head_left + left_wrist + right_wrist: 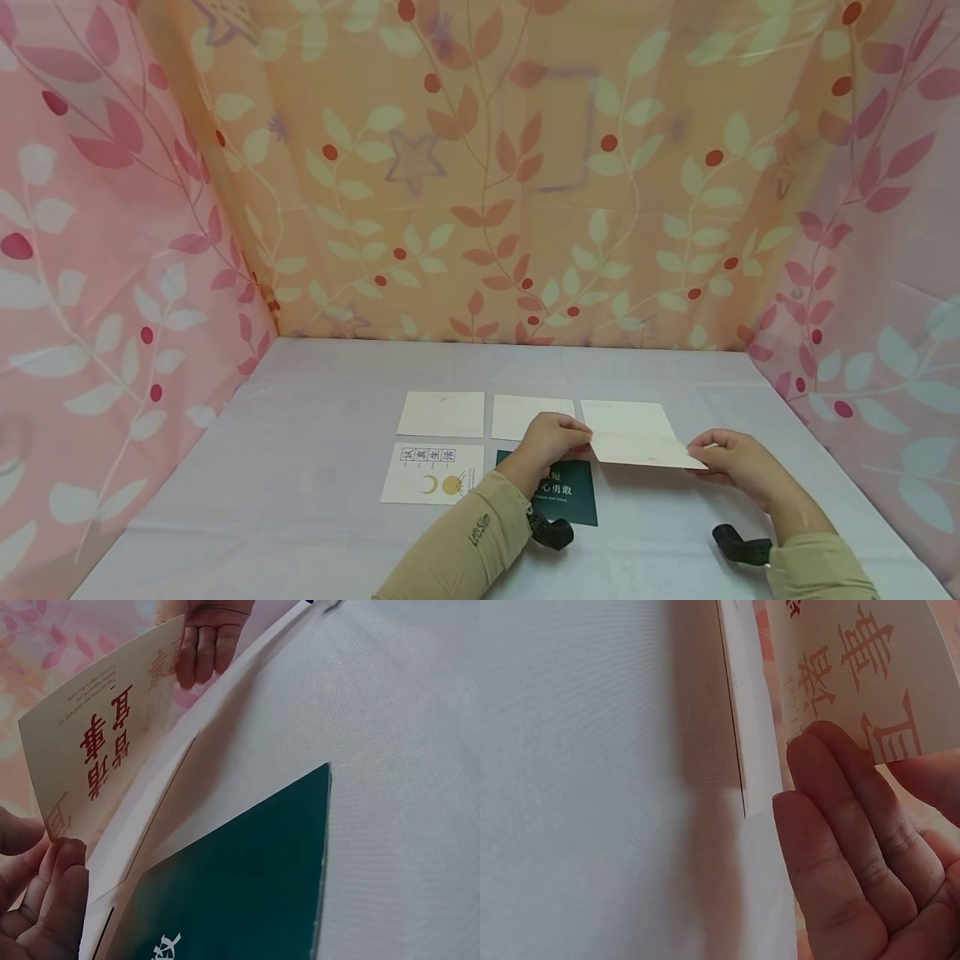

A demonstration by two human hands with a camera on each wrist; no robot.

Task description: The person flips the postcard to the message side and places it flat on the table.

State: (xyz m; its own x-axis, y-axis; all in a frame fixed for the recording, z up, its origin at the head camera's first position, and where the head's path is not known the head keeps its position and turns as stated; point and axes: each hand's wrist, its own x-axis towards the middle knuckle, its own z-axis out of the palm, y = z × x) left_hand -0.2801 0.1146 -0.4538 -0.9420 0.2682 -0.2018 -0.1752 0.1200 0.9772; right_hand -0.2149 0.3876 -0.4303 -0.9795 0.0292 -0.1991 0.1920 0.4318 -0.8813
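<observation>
Both hands hold a cream postcard (645, 451) up off the table by its two ends, its plain side facing up. Red Chinese characters show on its underside in the left wrist view. My left hand (550, 448) pinches the left end between thumb and fingers. At the right end, my right hand (738, 468) pinches a corner, the other fingers stretched beneath the card. Below the left hand lies a dark green postcard (573, 493) with white lettering, partly covered by the hand and sleeve. Behind the held card, another cream card (626, 413) lies flat.
Two more pale cards, one at the left (441, 414) and one in the middle (525, 410), complete the back row. A white card with a moon and sun (430, 479) lies left of the green one. Patterned cloth walls (480, 275) enclose the white table (300, 483).
</observation>
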